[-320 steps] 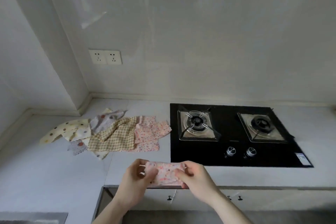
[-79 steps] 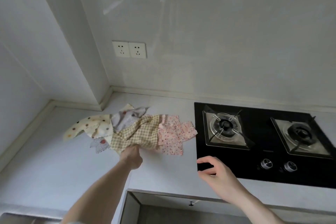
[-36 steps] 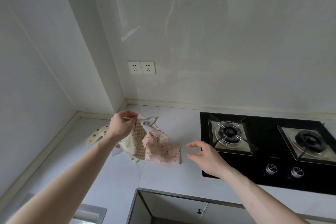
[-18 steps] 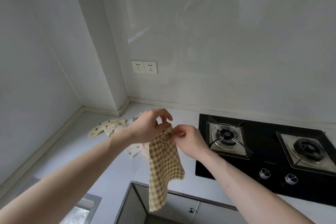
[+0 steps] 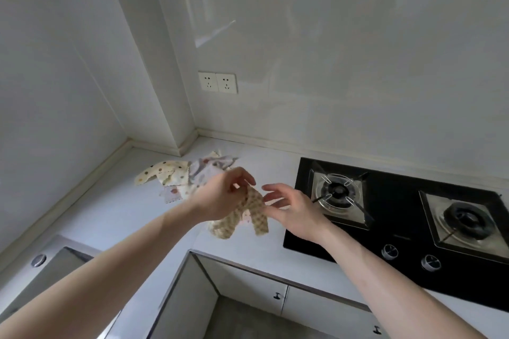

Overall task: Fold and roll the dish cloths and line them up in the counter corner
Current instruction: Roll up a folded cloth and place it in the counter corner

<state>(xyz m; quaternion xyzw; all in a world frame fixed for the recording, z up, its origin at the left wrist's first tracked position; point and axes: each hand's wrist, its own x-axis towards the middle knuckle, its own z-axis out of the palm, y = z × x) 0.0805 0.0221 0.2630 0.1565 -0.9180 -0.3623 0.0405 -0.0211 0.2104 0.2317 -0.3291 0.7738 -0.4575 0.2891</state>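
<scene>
Checked cloth [image 5: 242, 217], soft woven yellow-and-cream gingham with pinked zigzag edges, held in the air above the front of the counter [image 5: 129, 209], crumpled and drooping in two limp lobes; pinched at its top by the left hand [image 5: 223, 198], thumb and curled fingers closed on the fabric; pinched along its right side by the right hand [image 5: 292, 209], lower fingers gripping the edge, index finger and thumb spread above it. A sliver of pink floral cloth [image 5: 246, 219] visible between the two lobes; cannot tell whether held or lying on the counter behind.

Farther back, toward the counter corner, a loose heap of thin flat cloths: one cream with coloured dots [image 5: 162, 173], one pale grey-lilac with dots [image 5: 209, 168], one small white piece with larger spots [image 5: 172, 194]; all overlapping, unfolded, edges pinked; exact count in the heap hard to tell.

Counter smooth, pale grey, matte, L-shaped, with a low raised strip along the walls. To the right, set into it, a glossy black glass hob [image 5: 407, 228] with two round burners on square metal trays and two small metal knobs at the front. On the wall above the heap, two white sockets [image 5: 217, 82] side by side. At lower left, a steel sink [image 5: 52, 270], partly seen. Below the counter, pale cabinet doors [image 5: 261, 289] with small dark pulls.
</scene>
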